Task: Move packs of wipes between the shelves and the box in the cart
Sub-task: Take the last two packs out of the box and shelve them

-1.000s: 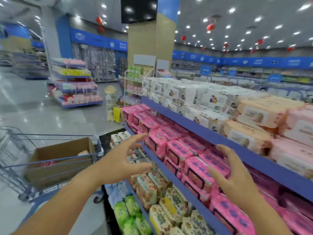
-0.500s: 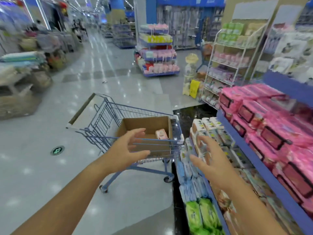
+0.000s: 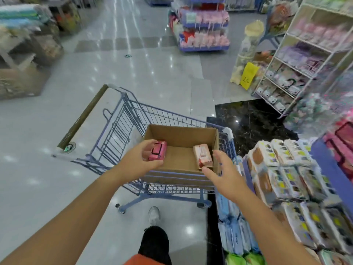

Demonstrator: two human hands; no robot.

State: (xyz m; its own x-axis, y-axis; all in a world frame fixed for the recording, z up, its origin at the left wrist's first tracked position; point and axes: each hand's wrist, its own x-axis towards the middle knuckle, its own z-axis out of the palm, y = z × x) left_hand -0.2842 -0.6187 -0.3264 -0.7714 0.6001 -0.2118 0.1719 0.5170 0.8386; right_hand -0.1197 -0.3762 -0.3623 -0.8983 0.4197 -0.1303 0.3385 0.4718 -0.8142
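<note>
The left hand (image 3: 142,159) reaches into the cardboard box (image 3: 181,135) with its fingers curled over the top and its thumb under the near edge of a dark pink pack of wipes (image 3: 158,151), which it grasps by the left end. The right hand (image 3: 224,174) is released, with fingers spread and palm turned inward. It hovers over the box's near right corner, its thumb just beside a pale pink pack of wipes (image 3: 202,155); whether they touch cannot be told. Both forearms stretch forward from the bottom of the view.

The box is open-topped and sits in the basket of a blue wire shopping cart (image 3: 131,115). These two packs are all that shows inside it. The dark pink one has a black-outlined flap on its face. The pale one leans against the right wall.

To the right of the cart, store shelves (image 3: 324,165) hold stacked white packs with yellow labels (image 3: 286,169), with blue packs (image 3: 235,226) and green packs (image 3: 238,259) lower down. A white shoe (image 3: 154,215) stands on the glossy floor (image 3: 57,188).
</note>
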